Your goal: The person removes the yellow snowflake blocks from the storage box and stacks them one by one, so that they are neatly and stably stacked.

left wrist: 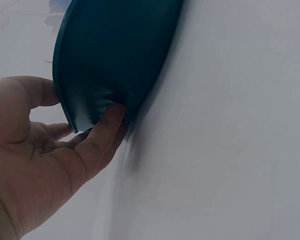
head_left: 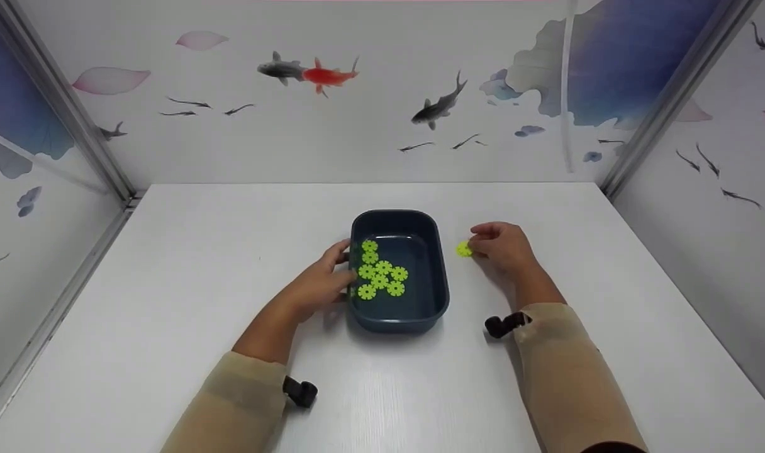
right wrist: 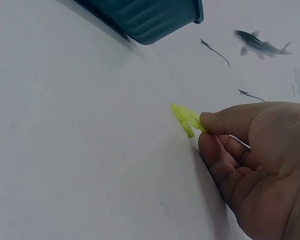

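Observation:
A dark blue-green plastic basin (head_left: 428, 264) sits upright on the table, with several yellow-green snowflake-shaped discs (head_left: 380, 281) lying mostly along its left side. My left hand (head_left: 316, 286) holds the basin's left wall, the thumb over the rim and the fingers against the outside. In the left wrist view those fingers (left wrist: 107, 130) bend in under the rim. To the right of the basin, my right hand (head_left: 507, 250) pinches one more snowflake disc (right wrist: 184, 119) between thumb and index finger, close over the tabletop.
The white table (head_left: 219, 251) is enclosed by panels printed with fish and petals; the back panel (head_left: 370, 151) rises from its far edge. Black wrist cameras hang at both sleeves, the left camera (head_left: 302, 392) and the right camera (head_left: 502, 326).

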Available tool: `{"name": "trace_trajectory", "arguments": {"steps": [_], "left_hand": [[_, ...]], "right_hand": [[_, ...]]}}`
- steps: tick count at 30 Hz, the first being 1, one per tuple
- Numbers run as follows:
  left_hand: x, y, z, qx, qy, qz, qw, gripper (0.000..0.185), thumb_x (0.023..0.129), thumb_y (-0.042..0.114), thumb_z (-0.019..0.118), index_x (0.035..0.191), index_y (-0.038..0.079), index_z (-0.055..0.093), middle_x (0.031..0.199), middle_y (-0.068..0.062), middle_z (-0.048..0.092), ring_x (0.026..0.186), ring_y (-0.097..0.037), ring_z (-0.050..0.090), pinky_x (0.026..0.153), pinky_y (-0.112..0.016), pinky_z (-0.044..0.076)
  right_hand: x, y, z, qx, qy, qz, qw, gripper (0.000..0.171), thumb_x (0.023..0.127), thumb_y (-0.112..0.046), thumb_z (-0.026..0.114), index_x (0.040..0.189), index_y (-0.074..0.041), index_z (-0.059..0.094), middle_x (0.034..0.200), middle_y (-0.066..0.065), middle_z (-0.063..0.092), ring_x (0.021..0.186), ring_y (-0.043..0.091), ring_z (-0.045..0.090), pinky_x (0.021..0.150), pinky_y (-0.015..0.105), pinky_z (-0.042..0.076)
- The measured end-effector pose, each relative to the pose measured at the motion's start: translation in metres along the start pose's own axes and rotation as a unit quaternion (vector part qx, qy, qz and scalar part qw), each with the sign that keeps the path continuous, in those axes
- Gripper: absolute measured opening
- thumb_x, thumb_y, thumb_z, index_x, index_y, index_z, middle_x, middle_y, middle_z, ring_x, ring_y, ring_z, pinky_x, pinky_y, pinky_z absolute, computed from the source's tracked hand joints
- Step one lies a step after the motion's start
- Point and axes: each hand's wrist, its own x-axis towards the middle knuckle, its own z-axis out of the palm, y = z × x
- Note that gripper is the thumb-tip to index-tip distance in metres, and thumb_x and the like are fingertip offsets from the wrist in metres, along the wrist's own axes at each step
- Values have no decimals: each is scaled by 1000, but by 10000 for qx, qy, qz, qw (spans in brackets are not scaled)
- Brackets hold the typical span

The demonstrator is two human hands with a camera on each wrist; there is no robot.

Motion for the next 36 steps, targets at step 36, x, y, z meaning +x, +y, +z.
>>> {"name": "trace_trajectory", "arguments": {"steps": [36], "left_hand": [[1, 0, -1, 30, -48, 12, 10000, 71, 95, 21, 55, 156, 36, 21, 160, -2, 29, 134, -26, 51, 102, -46, 52]], "right_hand": [[-5, -13, 10, -1301, -347, -206, 9907, 43, 79, -18, 81, 119, -22, 67, 118, 2, 63, 111, 25, 55, 100, 39, 50]]}}
